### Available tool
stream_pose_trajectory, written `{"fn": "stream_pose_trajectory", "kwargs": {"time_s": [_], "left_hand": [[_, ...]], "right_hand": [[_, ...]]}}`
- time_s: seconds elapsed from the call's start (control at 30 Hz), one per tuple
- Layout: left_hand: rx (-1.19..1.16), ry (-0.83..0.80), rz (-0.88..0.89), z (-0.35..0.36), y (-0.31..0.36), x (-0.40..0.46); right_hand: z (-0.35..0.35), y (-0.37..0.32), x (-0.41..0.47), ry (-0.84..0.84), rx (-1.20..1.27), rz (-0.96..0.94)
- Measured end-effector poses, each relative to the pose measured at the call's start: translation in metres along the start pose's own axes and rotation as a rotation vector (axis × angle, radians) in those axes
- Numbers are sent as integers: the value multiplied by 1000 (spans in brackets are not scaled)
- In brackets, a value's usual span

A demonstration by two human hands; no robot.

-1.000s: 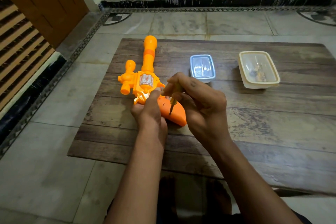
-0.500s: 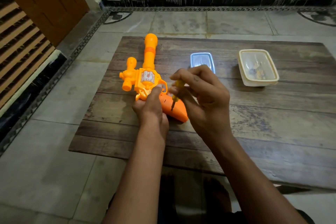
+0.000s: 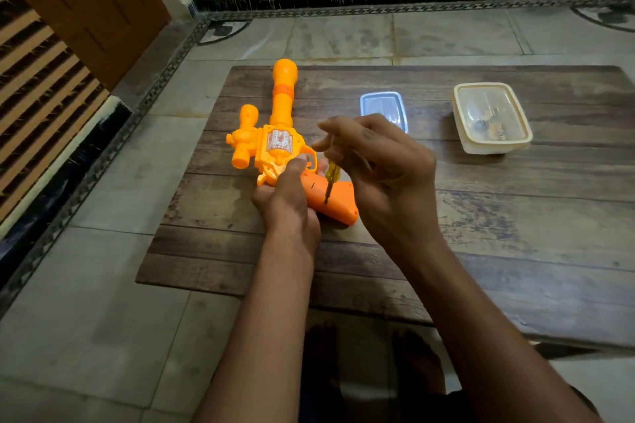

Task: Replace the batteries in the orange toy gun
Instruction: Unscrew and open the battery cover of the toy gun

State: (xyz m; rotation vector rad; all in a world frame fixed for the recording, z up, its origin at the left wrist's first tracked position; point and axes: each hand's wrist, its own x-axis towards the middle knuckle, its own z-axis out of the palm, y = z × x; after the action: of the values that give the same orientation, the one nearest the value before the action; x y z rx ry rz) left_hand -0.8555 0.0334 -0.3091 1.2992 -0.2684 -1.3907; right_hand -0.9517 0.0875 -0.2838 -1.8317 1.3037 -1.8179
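Note:
The orange toy gun point(image 3: 275, 134) lies on its side on the wooden board point(image 3: 481, 216), barrel pointing away, grip toward me. My left hand point(image 3: 285, 203) grips the gun at the trigger area, thumb on top, holding it down. My right hand point(image 3: 381, 175) pinches a small yellow-handled screwdriver point(image 3: 331, 178) held almost upright. Its metal tip stands on the side of the orange grip point(image 3: 338, 204).
A small blue-lidded box point(image 3: 381, 106) sits just beyond my right hand. A cream plastic tub point(image 3: 491, 120) with small items inside stands at the right. The board lies on a tiled floor; a wooden door and a slatted panel are at the left.
The view has shifted slightly. My right hand stays over the grip with the screwdriver tip on it, its fingers a little repositioned. The left hand and the gun have hardly moved.

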Motion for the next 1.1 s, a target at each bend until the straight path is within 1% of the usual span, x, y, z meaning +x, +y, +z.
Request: {"fn": "stream_pose_trajectory", "kwargs": {"time_s": [0.13, 0.27, 0.37, 0.47, 0.63, 0.8, 0.93, 1.1], "left_hand": [[-12, -18, 6, -1, -1, -1], [13, 9, -18, -1, 0, -3], [-52, -18, -31, 1, 1, -1], [-56, -10, -25, 1, 0, 0], [-42, -7, -25, 1, 1, -2], [-58, -24, -24, 0, 1, 1], [-6, -20, -58, -2, 1, 1], [-43, -41, -71, 0, 2, 1]], "right_hand": [[0, -3, 0, -18, -32, 4], [2, -1, 1, 54, -83, -10], [2, -1, 0, 35, -55, -20], [4, -3, -1, 6, 4, -3], [8, -6, 1, 92, -84, -33], [10, -5, 1, 37, -48, -35], [12, -4, 3, 64, -39, -18], [10, -5, 2, 4, 0, 3]]}}
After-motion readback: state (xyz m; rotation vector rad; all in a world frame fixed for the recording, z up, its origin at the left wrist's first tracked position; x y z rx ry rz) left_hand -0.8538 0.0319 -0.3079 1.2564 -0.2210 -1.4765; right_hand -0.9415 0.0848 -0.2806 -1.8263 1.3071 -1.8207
